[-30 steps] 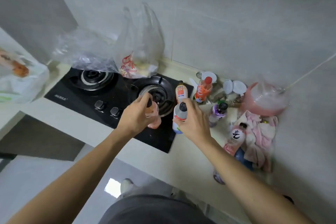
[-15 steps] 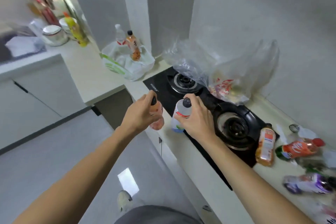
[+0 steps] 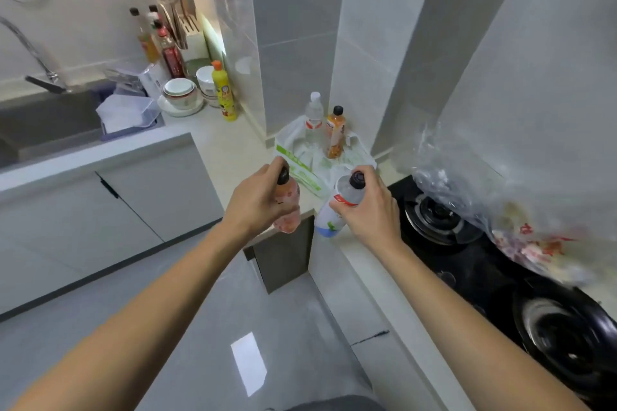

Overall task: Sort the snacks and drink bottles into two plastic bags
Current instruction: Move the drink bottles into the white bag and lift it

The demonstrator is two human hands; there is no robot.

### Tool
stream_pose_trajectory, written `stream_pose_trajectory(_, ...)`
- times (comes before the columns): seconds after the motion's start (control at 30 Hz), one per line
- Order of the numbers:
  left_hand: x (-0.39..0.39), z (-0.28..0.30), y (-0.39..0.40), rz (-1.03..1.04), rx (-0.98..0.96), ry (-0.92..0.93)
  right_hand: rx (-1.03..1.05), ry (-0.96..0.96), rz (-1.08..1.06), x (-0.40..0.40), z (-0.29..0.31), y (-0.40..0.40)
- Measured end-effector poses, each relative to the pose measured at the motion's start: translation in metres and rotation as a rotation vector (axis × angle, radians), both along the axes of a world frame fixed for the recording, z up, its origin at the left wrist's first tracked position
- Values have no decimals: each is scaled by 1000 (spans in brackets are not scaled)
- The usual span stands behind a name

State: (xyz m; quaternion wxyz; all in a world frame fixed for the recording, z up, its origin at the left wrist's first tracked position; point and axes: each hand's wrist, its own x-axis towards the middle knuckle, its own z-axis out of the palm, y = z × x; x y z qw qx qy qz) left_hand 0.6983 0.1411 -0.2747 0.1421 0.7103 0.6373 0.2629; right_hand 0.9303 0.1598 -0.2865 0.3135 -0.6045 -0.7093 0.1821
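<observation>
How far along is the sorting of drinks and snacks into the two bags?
Partly done. The white bag in the corner already holds a clear bottle and an orange one; the clear bag on the stove holds snacks. The left hand carries a pink bottle, the right hand a white bottle, both still to be bagged.

I count four drink bottles: one pink bottle point(image 3: 287, 207), one white bottle point(image 3: 337, 210), one clear bottle point(image 3: 314, 117), one orange bottle point(image 3: 335, 133). Two plastic bags: white bag point(image 3: 300, 157), clear bag point(image 3: 467, 190).
</observation>
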Motion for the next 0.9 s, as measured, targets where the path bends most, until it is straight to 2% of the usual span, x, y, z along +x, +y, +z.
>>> stream_pose_trajectory(0.2, -25, 4, 117, -50, 67, 12, 56, -2, -18, -31, -11, 111)
stream_pose_trajectory(0.43, -32, -12, 248, -76, 1, 1, 19, -35, 26, -59, -37, 222)
stream_pose_trajectory(0.67, -49, -60, 330, -165, -155, 28, -45, -82, -18, -86, -78, 279)
stream_pose_trajectory(0.9, -66, -97, 380, -296, -268, 43, -130, -152, -120, -111, -108, 303)
